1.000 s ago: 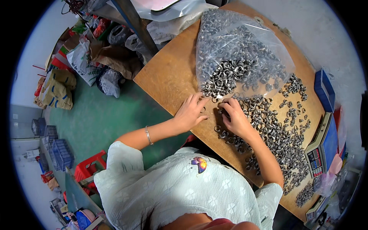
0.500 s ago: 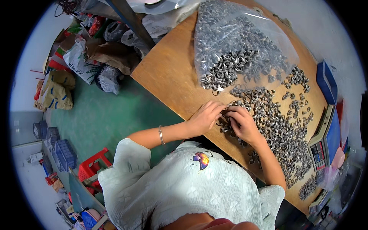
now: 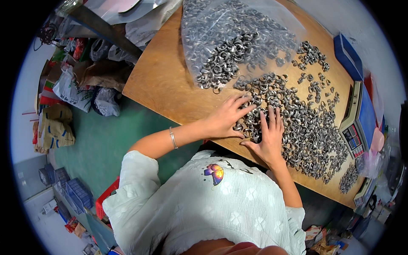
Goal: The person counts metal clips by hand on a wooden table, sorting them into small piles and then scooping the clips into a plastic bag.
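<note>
A wide heap of small grey metal rings (image 3: 304, 123) covers the right half of a wooden table (image 3: 163, 83). My left hand (image 3: 225, 117) lies flat on the near edge of the heap, fingers spread over the rings. Beside it my right hand (image 3: 267, 138) also rests palm down on the rings, fingers apart. Neither hand grips anything. A clear plastic bag (image 3: 231, 38) full of the same rings lies at the far side of the table, just beyond my left hand. A thin bracelet circles my left wrist.
A blue weighing scale (image 3: 361, 121) with a keypad stands at the table's right edge, and a blue box (image 3: 347, 55) lies beyond it. Sacks and bags (image 3: 72, 85) pile on the green floor to the left. Blue crates (image 3: 74, 193) and a red stool (image 3: 106, 204) stand lower left.
Both hands have drawn back from the bag's mouth toward me and flattened out on the near part of the heap, fingers spreading from a curled pinch.
</note>
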Motion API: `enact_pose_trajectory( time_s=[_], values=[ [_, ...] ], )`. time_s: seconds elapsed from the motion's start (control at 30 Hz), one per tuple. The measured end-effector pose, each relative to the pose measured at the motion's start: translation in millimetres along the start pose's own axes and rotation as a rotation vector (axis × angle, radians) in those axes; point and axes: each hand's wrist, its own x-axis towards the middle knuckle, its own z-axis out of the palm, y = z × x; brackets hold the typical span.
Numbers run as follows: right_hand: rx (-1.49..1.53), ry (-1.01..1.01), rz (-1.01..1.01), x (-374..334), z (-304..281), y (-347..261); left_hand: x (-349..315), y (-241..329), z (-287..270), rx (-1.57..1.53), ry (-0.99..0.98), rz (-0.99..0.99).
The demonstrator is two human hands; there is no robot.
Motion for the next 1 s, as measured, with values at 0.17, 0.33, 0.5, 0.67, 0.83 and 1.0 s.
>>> enact_pose_trajectory(
  time_s=[0.17, 0.33, 0.5, 0.67, 0.83, 1.0],
  values=[
    [0.067, 0.015, -0.004, 4.0, -2.2, 6.3, 1.9, 10.6, 6.6, 0.062, 0.02, 0.083],
    [0.076, 0.06, -0.059, 5.5, -1.6, 14.2, 3.8, 4.9, 4.9, 0.205, -0.046, 0.116],
    [0.087, 0.049, -0.133, 10.9, -2.7, 16.9, 11.8, 7.6, 5.8, 0.256, -0.035, 0.088],
    [0.061, 0.059, -0.219, 13.4, -3.2, 20.3, 7.5, 3.4, 12.5, 0.311, 0.124, 0.174],
    [0.124, 0.041, -0.164, 19.1, -13.6, 20.7, 10.9, 9.5, 8.1, 0.309, 0.146, 0.1],
    [0.139, 0.117, -0.172, 24.0, -7.5, 34.7, 12.9, 5.8, 13.0, 0.27, 0.254, 0.056]
  ],
)
